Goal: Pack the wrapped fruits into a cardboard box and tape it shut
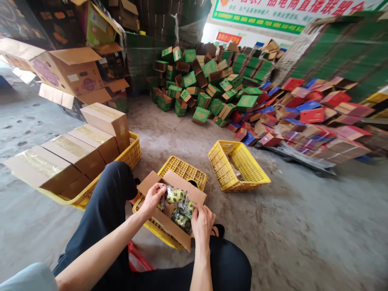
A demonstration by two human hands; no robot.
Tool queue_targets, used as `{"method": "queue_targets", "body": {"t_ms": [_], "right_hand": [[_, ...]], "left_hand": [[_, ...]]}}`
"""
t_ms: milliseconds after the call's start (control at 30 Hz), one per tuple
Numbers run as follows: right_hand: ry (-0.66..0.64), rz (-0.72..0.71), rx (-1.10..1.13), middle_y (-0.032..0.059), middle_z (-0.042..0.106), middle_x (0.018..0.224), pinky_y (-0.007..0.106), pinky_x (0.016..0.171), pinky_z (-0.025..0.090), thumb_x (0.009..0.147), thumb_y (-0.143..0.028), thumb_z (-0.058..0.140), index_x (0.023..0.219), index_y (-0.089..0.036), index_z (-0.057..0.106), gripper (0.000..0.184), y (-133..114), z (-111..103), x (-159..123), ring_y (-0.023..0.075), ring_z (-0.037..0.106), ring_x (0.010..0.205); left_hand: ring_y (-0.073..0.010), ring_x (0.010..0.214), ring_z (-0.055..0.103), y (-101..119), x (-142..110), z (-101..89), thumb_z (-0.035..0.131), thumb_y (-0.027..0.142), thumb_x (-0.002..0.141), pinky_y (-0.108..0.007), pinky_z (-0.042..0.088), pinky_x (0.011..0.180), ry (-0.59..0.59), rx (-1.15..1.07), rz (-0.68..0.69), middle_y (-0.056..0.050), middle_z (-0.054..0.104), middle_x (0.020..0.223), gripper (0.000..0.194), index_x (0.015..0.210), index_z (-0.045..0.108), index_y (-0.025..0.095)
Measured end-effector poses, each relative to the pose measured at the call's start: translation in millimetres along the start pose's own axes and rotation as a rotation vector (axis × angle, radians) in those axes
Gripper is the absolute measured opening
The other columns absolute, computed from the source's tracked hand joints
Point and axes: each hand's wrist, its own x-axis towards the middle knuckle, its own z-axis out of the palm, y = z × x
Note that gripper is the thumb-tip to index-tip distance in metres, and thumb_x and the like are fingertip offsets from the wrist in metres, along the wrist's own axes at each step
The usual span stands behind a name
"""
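Packets (176, 195), partly hidden, between left hand (154, 198) and right hand (202, 219).

Carton (174, 229) on crate (161, 233), basket (222, 169) right, boxes (201, 115) behind

Head view: L hand (154, 198) & R hand (202, 220) on plastic-wrapped green items (181, 208) in open cardboard box (173, 228), flaps out, over yellow crate (160, 233). Taped cartons (74, 147) in crate to L. Empty-ish yellow basket (239, 165) R. Green boxes (209, 91) piled beyond.
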Motion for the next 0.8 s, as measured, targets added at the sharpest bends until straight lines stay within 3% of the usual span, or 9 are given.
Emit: {"method": "queue_targets", "body": {"t_ms": [133, 233, 433, 667, 800], "right_hand": [[-0.047, -0.042, 0.041, 0.0109, 0.076, 0.102, 0.039, 0.088, 0.044, 0.090, -0.023, 0.048, 0.095, -0.021, 0.071, 0.024, 7, 1, -3, 0.0287, 0.064, 0.098], [0.034, 0.038, 0.048, 0.0107, 0.072, 0.087, 0.040, 0.083, 0.046, 0.085, -0.014, 0.042, 0.087, -0.023, 0.068, 0.027, 16, 2, -6, 0.0289, 0.064, 0.087], [0.075, 0.064, -0.101, 0.0125, 0.067, 0.080, 0.043, 0.081, 0.045, 0.081, -0.007, 0.040, 0.083, -0.022, 0.065, 0.029, 15, 5, -7, 0.0312, 0.059, 0.081], [0.174, 0.018, 0.001, 0.0180, 0.070, 0.114, 0.049, 0.098, 0.044, 0.091, -0.019, 0.044, 0.097, -0.018, 0.072, 0.029, 2, -9, -2, 0.0327, 0.059, 0.106], [0.241, 0.042, 0.087, 0.0189, 0.071, 0.119, 0.051, 0.101, 0.044, 0.099, -0.031, 0.046, 0.108, -0.017, 0.073, 0.032, -17, -24, 3, 0.0324, 0.062, 0.110]], "left_hand": [[-0.0100, 0.056, 0.055, 0, -1, -1.2, 0.079, 0.061, 0.072, -0.020, 0.042, 0.053, 0.000, 0.016, 0.012, 0.003, 0.061, 0.071, 0.051, 0.091, 0.058, 0.018], [-0.0097, 0.056, 0.054, 1, -1, -2.2, 0.078, 0.061, 0.074, -0.020, 0.041, 0.052, 0.016, 0.021, 0.014, 0.003, 0.061, 0.072, 0.050, 0.091, 0.058, 0.018], [-0.0101, 0.058, 0.055, -3, -1, -1.7, 0.078, 0.059, 0.074, -0.020, 0.043, 0.054, 0.017, 0.001, -0.003, 0.003, 0.061, 0.073, 0.049, 0.092, 0.058, 0.019], [-0.0093, 0.057, 0.054, -2, -4, 0.0, 0.079, 0.060, 0.073, -0.019, 0.041, 0.052, 0.008, 0.016, 0.028, 0.003, 0.061, 0.072, 0.050, 0.090, 0.058, 0.018], [-0.0090, 0.055, 0.052, -6, -5, 2.8, 0.078, 0.062, 0.072, -0.019, 0.037, 0.051, 0.012, 0.035, 0.019, 0.003, 0.061, 0.071, 0.051, 0.090, 0.058, 0.018]]}}
